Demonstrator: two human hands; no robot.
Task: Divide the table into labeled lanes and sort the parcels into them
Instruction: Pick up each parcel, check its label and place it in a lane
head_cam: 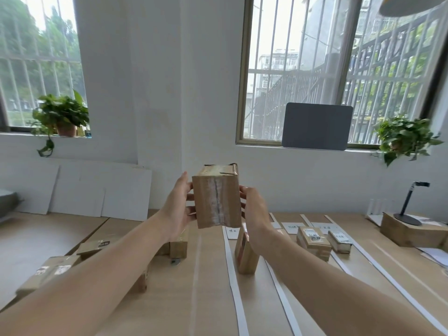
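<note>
Hands: left hand (178,209) and right hand (254,209) gripped a taped parcel (217,197).
Lanes: upright parcel (244,253) stood between white strips (232,275); two labelled parcels (314,241) lay nearer the counter's (206,299) right edge.

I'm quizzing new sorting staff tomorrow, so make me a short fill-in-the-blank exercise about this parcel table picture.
1. The left hand and right hand hold one taped parcel ____ the table.
2. The strips marking the lanes are ____ in colour.
3. The dark tablet leans against the ____.
Missing words: above; white; window.
</note>
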